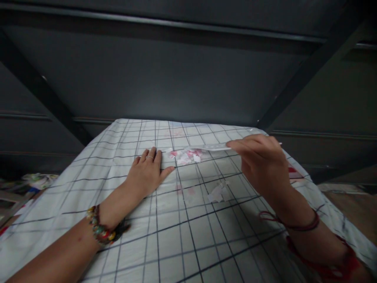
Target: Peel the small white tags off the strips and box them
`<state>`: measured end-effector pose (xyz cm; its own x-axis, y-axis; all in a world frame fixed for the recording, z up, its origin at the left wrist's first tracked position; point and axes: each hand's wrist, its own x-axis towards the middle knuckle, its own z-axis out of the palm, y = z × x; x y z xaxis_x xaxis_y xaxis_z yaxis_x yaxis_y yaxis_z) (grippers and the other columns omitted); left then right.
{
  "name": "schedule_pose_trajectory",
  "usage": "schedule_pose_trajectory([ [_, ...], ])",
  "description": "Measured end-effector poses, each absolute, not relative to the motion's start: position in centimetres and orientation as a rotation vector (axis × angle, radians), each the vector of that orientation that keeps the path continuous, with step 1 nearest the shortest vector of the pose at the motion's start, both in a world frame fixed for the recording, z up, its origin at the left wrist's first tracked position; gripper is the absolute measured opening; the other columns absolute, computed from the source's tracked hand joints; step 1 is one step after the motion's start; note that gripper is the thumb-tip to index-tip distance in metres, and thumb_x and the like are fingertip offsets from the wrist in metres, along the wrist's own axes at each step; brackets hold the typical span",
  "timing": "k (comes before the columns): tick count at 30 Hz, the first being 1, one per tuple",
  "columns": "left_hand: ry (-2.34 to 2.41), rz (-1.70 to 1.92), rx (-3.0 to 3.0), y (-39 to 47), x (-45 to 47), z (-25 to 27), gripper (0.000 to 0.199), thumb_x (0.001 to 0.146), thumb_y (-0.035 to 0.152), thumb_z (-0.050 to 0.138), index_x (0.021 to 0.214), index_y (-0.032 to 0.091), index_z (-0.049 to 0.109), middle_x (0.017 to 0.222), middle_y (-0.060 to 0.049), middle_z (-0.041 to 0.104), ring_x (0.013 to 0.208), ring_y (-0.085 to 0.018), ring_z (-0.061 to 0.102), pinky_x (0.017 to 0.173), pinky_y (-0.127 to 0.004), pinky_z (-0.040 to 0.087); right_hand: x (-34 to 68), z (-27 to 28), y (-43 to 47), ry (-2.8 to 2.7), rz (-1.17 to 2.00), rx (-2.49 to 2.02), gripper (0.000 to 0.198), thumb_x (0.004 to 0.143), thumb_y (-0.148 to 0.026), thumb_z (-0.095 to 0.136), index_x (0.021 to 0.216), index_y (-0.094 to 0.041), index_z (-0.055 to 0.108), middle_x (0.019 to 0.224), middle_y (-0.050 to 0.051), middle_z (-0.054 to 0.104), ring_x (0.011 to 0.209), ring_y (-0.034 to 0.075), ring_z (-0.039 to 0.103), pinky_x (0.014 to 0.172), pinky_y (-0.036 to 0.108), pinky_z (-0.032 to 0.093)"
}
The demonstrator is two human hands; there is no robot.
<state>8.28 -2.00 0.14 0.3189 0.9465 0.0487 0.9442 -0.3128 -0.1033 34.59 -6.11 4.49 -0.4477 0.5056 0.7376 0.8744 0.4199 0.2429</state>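
Observation:
My left hand (146, 171) lies palm down on the checked cloth (173, 232), fingers spread and holding nothing. Just right of it is a loose heap of small white and pink paper scraps (185, 158). My right hand (262, 163) is closed around a long, thin white strip-like tool (216, 147); its exact kind is unclear. The tool's far end reaches left to the heap, at its back edge, and whether it touches the scraps I cannot tell. Nearer to me lies a second small pile of white paper scraps (219, 192).
A dark panelled surface (176, 78) rises directly behind the cloth-covered table. A flat red and white item (294, 173) lies at the right side, partly behind my right hand. Cluttered items (39, 181) stand low at the far left, beyond the cloth's edge.

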Motion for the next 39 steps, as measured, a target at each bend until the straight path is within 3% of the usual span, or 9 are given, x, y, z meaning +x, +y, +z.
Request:
schedule_pose_trajectory([
  [7, -1.763, -0.029, -2.479, -1.8, 8.0, -0.2, 0.072, 0.096, 0.059, 0.031, 0.139, 0.003, 0.042, 0.147, -0.027, 0.039, 0.135, -0.039, 0.038, 0.103, -0.053, 0.038, 35.7, 4.0, -5.4, -2.214, -0.764, -1.324, 0.035, 0.079, 0.002, 0.040, 0.085, -0.019, 0.067, 0.074, 0.004, 0.068, 0.075, 0.021, 0.059, 0.065, 0.034, 0.040],
  [20, -1.773, 0.021, -2.453, -2.0, 8.3, 0.1, 0.072, 0.096, 0.058, 0.033, 0.140, 0.002, 0.041, 0.148, -0.025, 0.039, 0.134, -0.038, 0.040, 0.104, -0.051, 0.039, 38.8, 4.7, -6.2, -2.179, -0.737, -1.290, 0.027, 0.084, -0.007, 0.044, 0.087, -0.020, 0.067, 0.075, 0.003, 0.070, 0.075, 0.021, 0.063, 0.070, 0.036, 0.049],
  [39, -1.741, 0.027, -2.442, -1.9, 8.3, -0.1, 0.072, 0.096, 0.058, 0.031, 0.141, 0.003, 0.041, 0.148, -0.024, 0.040, 0.134, -0.039, 0.040, 0.104, -0.050, 0.039, 40.5, 6.6, -8.1, -2.279, -0.622, -1.229, 0.025, 0.083, -0.007, 0.045, 0.086, -0.023, 0.063, 0.075, 0.002, 0.068, 0.072, 0.021, 0.065, 0.061, 0.034, 0.048],
])
